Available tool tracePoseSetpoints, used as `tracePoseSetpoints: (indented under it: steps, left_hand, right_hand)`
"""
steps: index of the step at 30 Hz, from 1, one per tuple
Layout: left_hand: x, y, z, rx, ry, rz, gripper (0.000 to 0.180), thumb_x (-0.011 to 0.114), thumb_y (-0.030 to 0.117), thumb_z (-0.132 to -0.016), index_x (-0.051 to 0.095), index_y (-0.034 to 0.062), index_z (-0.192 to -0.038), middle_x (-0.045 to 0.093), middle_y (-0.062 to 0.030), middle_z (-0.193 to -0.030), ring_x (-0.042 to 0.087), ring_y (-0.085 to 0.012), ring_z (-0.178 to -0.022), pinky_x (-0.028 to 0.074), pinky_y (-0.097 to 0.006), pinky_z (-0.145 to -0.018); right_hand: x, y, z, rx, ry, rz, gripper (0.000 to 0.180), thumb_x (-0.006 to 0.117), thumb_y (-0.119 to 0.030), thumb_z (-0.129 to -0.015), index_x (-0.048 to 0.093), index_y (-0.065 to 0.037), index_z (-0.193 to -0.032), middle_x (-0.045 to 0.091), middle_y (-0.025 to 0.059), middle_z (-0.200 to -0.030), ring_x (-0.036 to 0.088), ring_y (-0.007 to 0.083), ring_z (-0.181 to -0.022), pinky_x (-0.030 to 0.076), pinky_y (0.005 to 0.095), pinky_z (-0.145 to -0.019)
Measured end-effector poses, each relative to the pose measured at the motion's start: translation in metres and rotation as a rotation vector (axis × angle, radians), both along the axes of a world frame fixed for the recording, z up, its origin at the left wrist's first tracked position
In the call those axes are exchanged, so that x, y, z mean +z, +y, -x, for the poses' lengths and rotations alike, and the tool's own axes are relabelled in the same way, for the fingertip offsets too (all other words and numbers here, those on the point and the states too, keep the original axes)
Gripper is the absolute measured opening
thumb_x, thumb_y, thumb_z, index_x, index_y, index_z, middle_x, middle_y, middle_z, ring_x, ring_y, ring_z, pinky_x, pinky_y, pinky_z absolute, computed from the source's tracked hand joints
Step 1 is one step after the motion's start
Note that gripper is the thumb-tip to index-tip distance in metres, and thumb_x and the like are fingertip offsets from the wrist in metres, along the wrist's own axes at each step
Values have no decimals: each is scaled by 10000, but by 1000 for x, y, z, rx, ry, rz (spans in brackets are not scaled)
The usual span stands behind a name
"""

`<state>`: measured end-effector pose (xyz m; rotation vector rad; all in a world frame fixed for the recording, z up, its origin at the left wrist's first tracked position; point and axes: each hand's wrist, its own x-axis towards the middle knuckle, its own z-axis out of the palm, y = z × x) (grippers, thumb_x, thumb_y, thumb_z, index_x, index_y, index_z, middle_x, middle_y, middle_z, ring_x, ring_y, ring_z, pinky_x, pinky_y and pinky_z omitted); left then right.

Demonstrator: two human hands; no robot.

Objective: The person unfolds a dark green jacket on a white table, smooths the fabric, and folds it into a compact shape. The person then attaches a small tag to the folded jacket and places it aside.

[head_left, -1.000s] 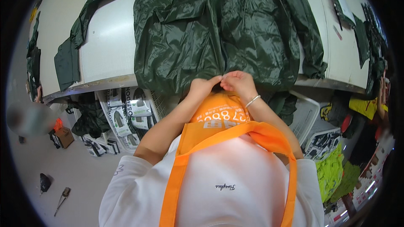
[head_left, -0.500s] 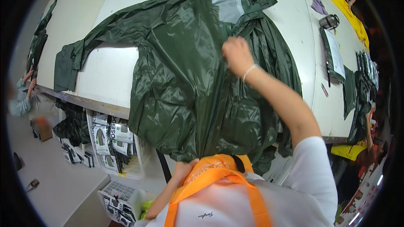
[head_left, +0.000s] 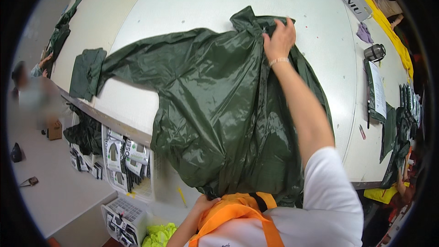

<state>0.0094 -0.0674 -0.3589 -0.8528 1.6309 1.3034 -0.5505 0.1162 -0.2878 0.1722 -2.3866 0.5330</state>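
Note:
A dark green shiny raincoat lies front up across the white table, its lower part hanging over my side of the table edge. One sleeve stretches left and ends in a folded cuff. My right hand is over the collar, its thumb and fingers spread apart and touching the cloth at the neck. Down at the hem, against the orange apron I wear, my left hand is closed on the raincoat's edge. Some of its fingers are hidden by the cloth.
Below the table edge stands a white basket of packaged garments, with a second basket nearer me. On the right are a metal flask, a clipboard and stacked dark garments. A person works at the far left.
My right hand has moved up from the chest front to the collar, and its fingers have spread. The collar has drawn together, covering the pale lining. My left hand stays at the hem.

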Motion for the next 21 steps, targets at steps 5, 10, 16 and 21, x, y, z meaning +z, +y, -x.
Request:
tracePoseSetpoints:
  steps: [5, 10, 16, 21]
  left_hand:
    - [92, -48, 160, -258, 265, 8, 423, 641, 401, -859, 680, 9, -706, 659, -67, -671, 596, -89, -602, 479, -272, -576]
    - [124, -25, 361, -405, 806, 167, 342, 593, 260, -901, 616, -12, -694, 589, -31, -597, 523, -84, -547, 427, -251, -527]
    - [44, 35, 546, -283, 1051, 418, 528, 607, 471, -840, 640, -56, -841, 648, -150, -765, 625, -249, -643, 487, -336, -619]
    - [31, 45, 616, -479, 764, 666, 664, 592, 605, -784, 624, -26, -579, 600, -136, -523, 628, -257, -513, 510, -359, -543]
  right_hand:
    - [-16, 8, -36, -256, 43, 465, 650, 788, -139, -665, 453, 0, -1205, 427, 190, -1206, 440, 336, -1093, 351, 421, -964]
    - [-28, 2, -22, -61, -363, 913, 427, 700, -119, -787, 552, 20, -1162, 583, 99, -944, 569, 197, -743, 488, 341, -730]
    - [-49, 10, 18, 13, -277, 727, 101, 654, -72, -789, 690, -15, -864, 654, 161, -805, 640, 281, -724, 503, 334, -671]
    - [-72, -3, 28, -57, -404, 728, 107, 663, -73, -788, 685, 2, -860, 652, 144, -799, 646, 268, -675, 514, 331, -640]
